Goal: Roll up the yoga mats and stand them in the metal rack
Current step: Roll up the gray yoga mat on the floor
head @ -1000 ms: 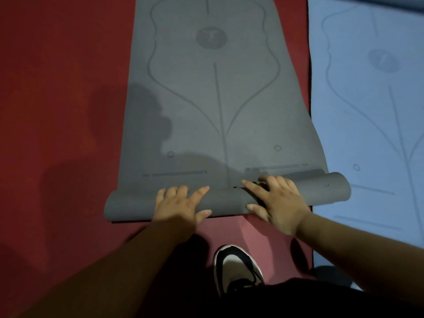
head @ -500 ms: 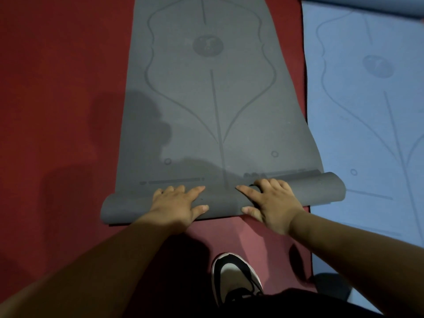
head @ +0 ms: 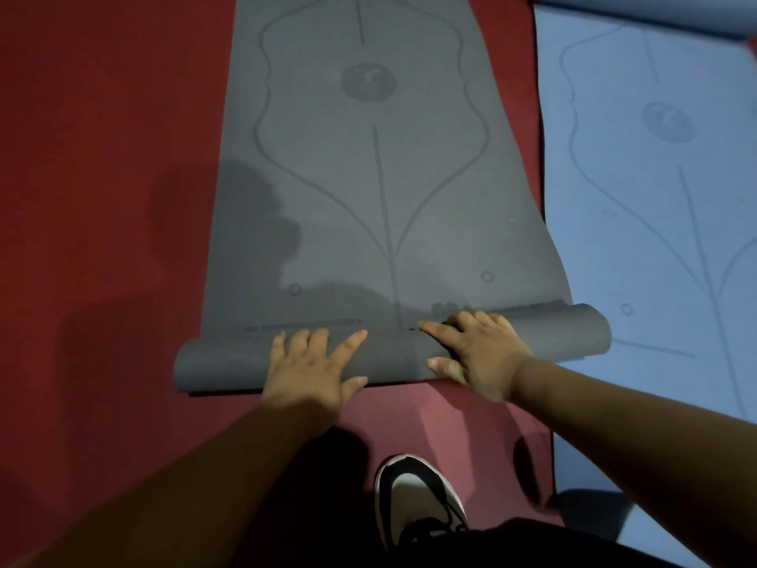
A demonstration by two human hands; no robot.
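A grey yoga mat (head: 368,190) lies flat on the red floor and stretches away from me, printed with a line pattern. Its near end is rolled into a thin tube (head: 229,362) that runs from left to right. My left hand (head: 315,368) presses flat on the roll left of centre, fingers spread. My right hand (head: 477,348) rests on the roll right of centre, fingers over its top and thumb on its near side. A blue yoga mat (head: 655,198) lies flat to the right. No metal rack is in view.
Red floor (head: 102,157) spreads to the left and shows between the two mats. My black and white shoe (head: 418,498) stands just behind the roll. Another rolled blue mat edge (head: 655,10) lies at the top right.
The roll has crept a little farther up the grey mat under both hands. Hand positions on it are nearly the same.
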